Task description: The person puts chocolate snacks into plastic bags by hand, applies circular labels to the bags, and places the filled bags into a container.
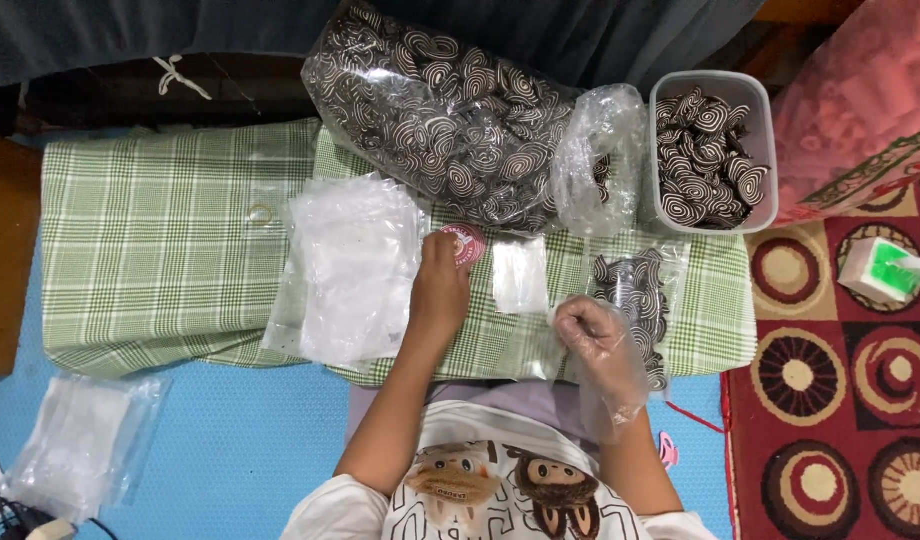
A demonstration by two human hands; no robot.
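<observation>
My left hand (440, 290) is bare and reaches forward over the green checked cloth (160, 250). Its fingertips pinch a small round pink sticker (468, 243). My right hand (592, 335) wears a clear plastic glove, and its fingers are curled on the left edge of a clear packet of brown-and-white swirl cookies (640, 295). A small empty clear bag (520, 275) lies between my hands. A stack of empty clear bags (350, 265) lies just left of my left hand.
A large clear sack of swirl cookies (440, 110) lies at the back, with a plastic tub of the same cookies (710, 150) to its right. More clear bags (75, 440) rest on the blue mat at lower left. A green-and-white tool (885, 270) sits on the patterned rug.
</observation>
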